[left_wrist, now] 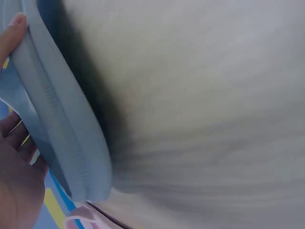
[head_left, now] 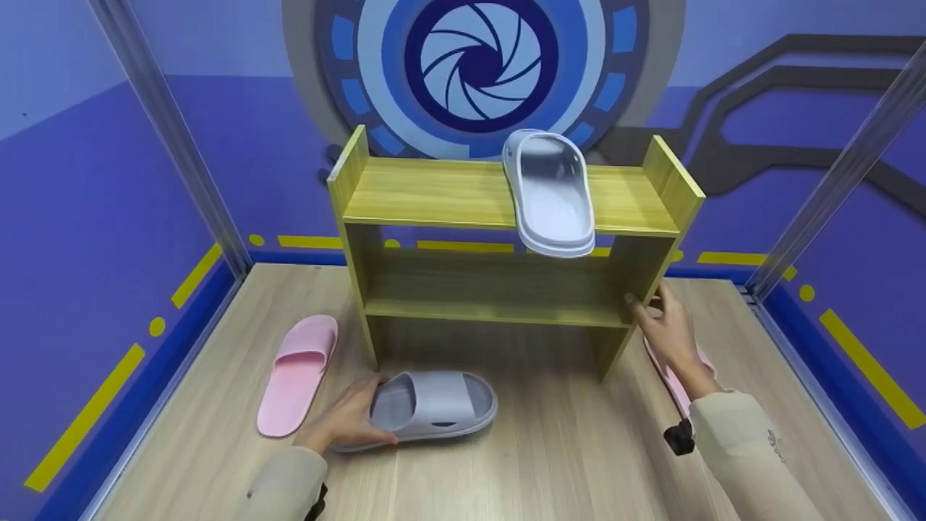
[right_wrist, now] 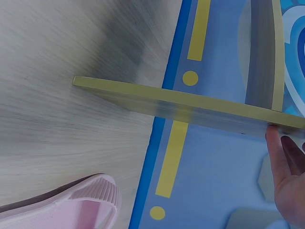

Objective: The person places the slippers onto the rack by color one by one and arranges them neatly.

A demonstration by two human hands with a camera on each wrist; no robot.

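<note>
A grey slide slipper (head_left: 438,405) lies sideways, low over the floor in front of the rack, its toe to the right. My left hand (head_left: 354,416) grips its heel end, thumb along the near side and fingers at the far side. At the right side panel (right_wrist: 190,101) of the wooden shoe rack (head_left: 434,192), my right hand (head_left: 669,325) has its fingertips against the outer face, around middle shelf height. Another grey slipper (head_left: 553,195) rests on the top shelf, its heel end jutting over the front edge.
One pink slipper (head_left: 296,376) lies on the floor left of the rack. A second pink slipper (head_left: 676,383) lies at the right, partly hidden behind my right forearm. Blue printed walls (head_left: 239,166) with metal corner posts enclose the wooden floor.
</note>
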